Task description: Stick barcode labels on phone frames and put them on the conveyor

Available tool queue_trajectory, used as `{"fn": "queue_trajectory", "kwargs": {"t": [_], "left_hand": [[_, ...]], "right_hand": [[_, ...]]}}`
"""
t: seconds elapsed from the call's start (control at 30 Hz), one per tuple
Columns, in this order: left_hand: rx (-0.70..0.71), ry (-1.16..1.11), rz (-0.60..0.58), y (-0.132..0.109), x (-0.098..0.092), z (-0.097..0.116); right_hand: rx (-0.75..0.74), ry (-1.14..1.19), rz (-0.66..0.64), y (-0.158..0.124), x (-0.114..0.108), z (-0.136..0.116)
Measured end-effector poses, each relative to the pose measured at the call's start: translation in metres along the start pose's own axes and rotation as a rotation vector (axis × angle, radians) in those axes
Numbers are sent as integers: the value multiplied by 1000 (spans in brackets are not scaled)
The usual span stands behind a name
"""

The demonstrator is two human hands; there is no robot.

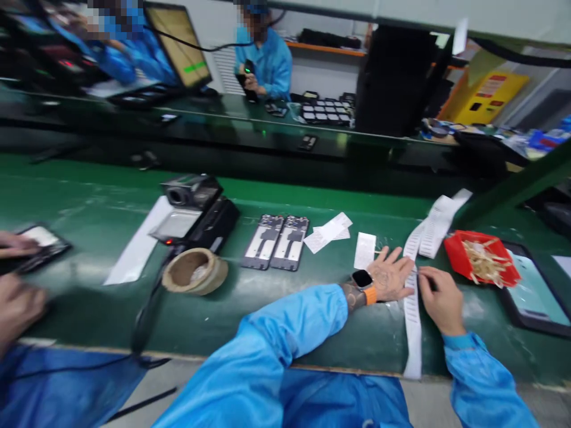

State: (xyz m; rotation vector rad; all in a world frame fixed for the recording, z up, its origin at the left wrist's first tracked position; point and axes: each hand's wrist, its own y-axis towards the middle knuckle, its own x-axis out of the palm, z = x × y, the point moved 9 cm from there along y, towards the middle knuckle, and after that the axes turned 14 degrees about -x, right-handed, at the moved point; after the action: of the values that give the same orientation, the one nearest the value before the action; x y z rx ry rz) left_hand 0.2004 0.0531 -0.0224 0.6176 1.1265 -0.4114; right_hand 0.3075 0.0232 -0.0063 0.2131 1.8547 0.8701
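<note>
A long white strip of printed labels runs across the green bench and hangs to its front edge. My left hand, an orange-banded watch at its wrist, lies flat with fingers spread, the fingertips over the strip. On the strip's right side my right hand is curled, thumb and forefinger closed at the strip's edge. Just beyond my left hand lies a small white label sheet. Two more printed slips overlap to its left. Side by side stand two opened phone bodies with circuitry showing.
Right of my hands sit a red tray of peeled tape scraps and a tablet. Leftward are a round pot and a black device with a cable. A co-worker's hands are at the far left; another person stands opposite.
</note>
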Motion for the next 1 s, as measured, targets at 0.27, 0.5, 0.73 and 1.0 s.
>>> {"fn": "queue_trajectory", "kwargs": {"t": [0.27,0.5,0.73,1.0], "left_hand": [[-485,155,132,-69,-122,-121],[-727,551,113,-165,-124,-196],[-805,398,-44,-158,-117,-178],[-1082,-15,-108,-141,-145,-236]], "right_hand": [[433,160,39,-26,3,48],[463,230,-1,-27,15,52],[516,389,140,-22,4,48],[419,758,203,67,-19,-31]]}}
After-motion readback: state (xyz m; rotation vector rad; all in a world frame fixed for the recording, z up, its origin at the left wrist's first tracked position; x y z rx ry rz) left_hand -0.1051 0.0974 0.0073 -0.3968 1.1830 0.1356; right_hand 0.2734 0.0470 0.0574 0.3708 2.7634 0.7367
